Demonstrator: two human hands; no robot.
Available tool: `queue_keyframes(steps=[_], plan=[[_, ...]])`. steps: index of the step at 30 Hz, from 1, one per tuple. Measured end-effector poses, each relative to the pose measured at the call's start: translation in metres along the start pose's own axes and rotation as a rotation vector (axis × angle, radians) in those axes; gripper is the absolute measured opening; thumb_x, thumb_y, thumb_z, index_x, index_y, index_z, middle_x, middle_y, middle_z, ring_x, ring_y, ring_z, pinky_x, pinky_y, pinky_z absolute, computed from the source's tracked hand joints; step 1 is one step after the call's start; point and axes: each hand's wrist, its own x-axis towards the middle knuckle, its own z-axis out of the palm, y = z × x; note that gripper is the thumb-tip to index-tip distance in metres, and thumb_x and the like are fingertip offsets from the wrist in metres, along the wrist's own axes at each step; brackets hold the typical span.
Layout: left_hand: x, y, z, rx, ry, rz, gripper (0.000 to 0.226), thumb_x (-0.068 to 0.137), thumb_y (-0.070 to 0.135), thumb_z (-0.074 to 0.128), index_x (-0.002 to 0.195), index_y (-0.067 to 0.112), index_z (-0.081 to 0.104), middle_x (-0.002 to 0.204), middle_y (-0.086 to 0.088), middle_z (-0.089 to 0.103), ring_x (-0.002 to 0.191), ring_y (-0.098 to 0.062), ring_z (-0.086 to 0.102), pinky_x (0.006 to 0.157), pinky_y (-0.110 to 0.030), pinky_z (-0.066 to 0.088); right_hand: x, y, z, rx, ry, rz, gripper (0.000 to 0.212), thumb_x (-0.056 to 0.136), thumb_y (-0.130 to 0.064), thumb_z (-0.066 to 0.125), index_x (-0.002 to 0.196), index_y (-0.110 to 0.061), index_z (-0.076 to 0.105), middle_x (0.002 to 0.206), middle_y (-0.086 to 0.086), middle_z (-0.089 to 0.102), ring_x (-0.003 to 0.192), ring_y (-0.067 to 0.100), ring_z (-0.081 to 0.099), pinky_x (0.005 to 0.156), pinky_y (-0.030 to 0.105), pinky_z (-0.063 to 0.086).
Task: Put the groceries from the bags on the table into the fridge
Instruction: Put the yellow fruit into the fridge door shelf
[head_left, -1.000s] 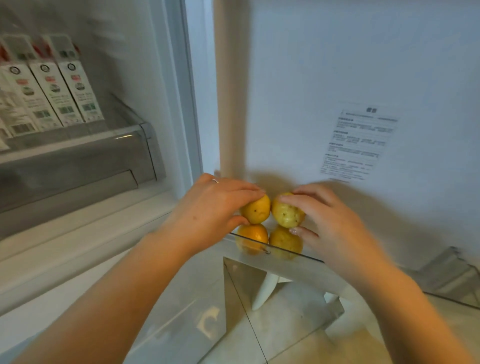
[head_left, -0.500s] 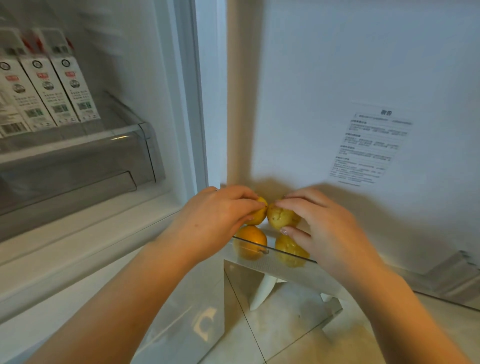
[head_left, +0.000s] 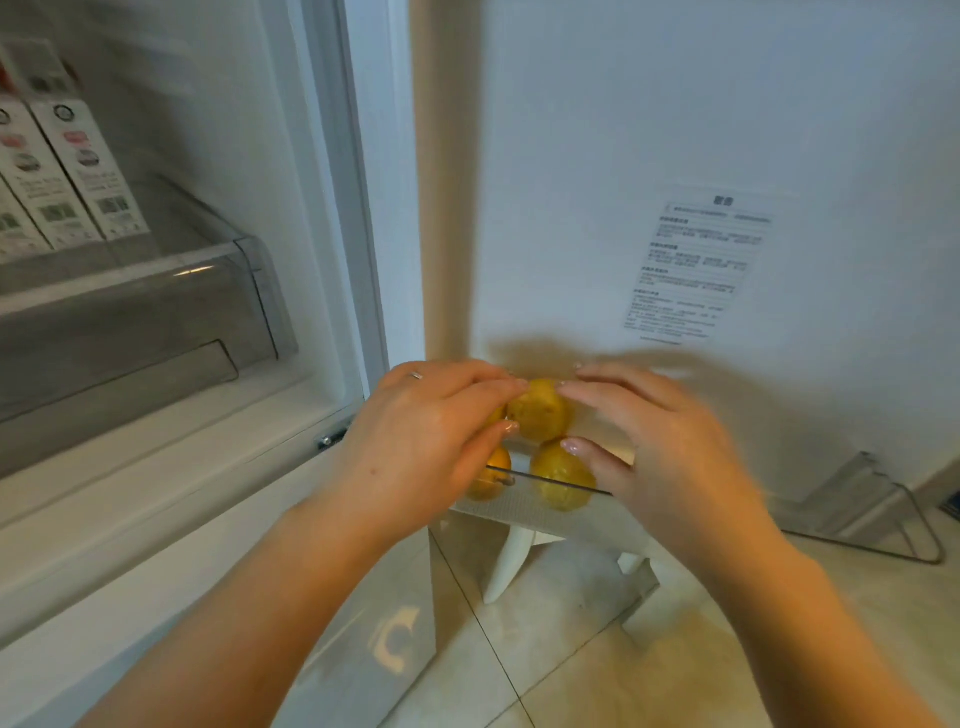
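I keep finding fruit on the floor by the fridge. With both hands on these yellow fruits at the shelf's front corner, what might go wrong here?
1. The fruits sit right at the glass shelf front edge; once released, one may roll off.
2. The left hand and right hand crowd them together, so nudging one could push another off.

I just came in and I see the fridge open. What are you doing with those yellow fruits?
A person is putting fruit on the glass shelf inside the open fridge. Both hands are at one yellow fruit: the left hand curls round its left side and the right hand touches it from the right. It may be a reflection in the glass, but more yellow shows just below. Cartons stand in the door bin on the left.
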Motion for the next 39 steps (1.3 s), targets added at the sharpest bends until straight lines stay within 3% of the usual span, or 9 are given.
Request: queue_keyframes(steps=[4,9,17,22,28,34,39], plan=[[0.0,0.019,0.011,-0.089,0.076,0.053,0.031,0.089,0.03,0.052,0.114,0.017,0.066,0.116,0.003,0.065,0.106,-0.013,0.055,0.089,-0.032,0.042,-0.023,0.002,-0.016,-0.011,0.095,0.074,0.045,0.076,-0.028,0.068,0.12,-0.027,0.061,0.125,-0.011,0.056,0.114,0.008,0.05,0.091,0.021,0.036],[0.001,0.057,0.026,-0.143,0.025,0.113,0.033,0.089,0.029,0.055,0.119,0.016,0.064,0.119,0.0,0.063,0.108,-0.021,0.059,0.089,-0.043,0.047,-0.068,0.014,-0.041,-0.063,0.159,0.111,0.043,0.078,-0.026,0.064,0.12,-0.019,0.061,0.125,-0.001,0.058,0.113,0.018,0.056,0.092,0.028,0.043],[0.0,0.179,0.054,-0.156,-0.054,0.221,0.036,0.092,0.033,0.051,0.122,0.016,0.061,0.118,-0.002,0.064,0.108,-0.017,0.055,0.09,-0.03,0.04,-0.184,0.056,-0.1,-0.125,0.136,0.221,0.044,0.08,-0.036,0.06,0.121,-0.019,0.061,0.125,0.002,0.058,0.113,0.02,0.057,0.093,0.032,0.047],[-0.028,0.291,0.107,-0.253,-0.216,0.318,0.036,0.091,0.032,0.053,0.121,0.014,0.061,0.119,-0.005,0.064,0.107,-0.022,0.06,0.089,-0.041,0.049,-0.294,0.104,-0.14,-0.125,0.076,0.34,0.043,0.08,-0.033,0.064,0.121,-0.022,0.06,0.126,0.0,0.058,0.114,0.017,0.055,0.092,0.029,0.045],[-0.044,0.399,0.17,-0.345,-0.364,0.369,0.038,0.089,0.034,0.052,0.119,0.015,0.062,0.115,-0.002,0.065,0.101,-0.02,0.062,0.087,-0.036,0.047,-0.409,0.156,-0.179,-0.158,0.053,0.509,0.042,0.078,-0.026,0.073,0.118,-0.019,0.062,0.122,0.0,0.06,0.11,0.018,0.057,0.086,0.031,0.048],[-0.023,0.457,0.235,-0.401,-0.48,0.416,0.041,0.087,0.038,0.05,0.12,0.018,0.061,0.114,0.001,0.065,0.101,-0.016,0.06,0.084,-0.032,0.046,-0.463,0.215,-0.186,-0.14,0.032,0.676,0.042,0.08,-0.028,0.071,0.119,-0.021,0.061,0.123,-0.002,0.059,0.112,0.015,0.054,0.086,0.023,0.041],[0.022,0.478,0.296,-0.426,-0.507,0.404,0.042,0.088,0.04,0.048,0.122,0.018,0.06,0.114,0.001,0.064,0.1,-0.016,0.059,0.081,-0.029,0.047,-0.463,0.282,-0.19,-0.166,0.0,0.734,0.044,0.078,-0.028,0.072,0.12,-0.021,0.06,0.124,-0.002,0.058,0.112,0.017,0.054,0.084,0.027,0.044]])
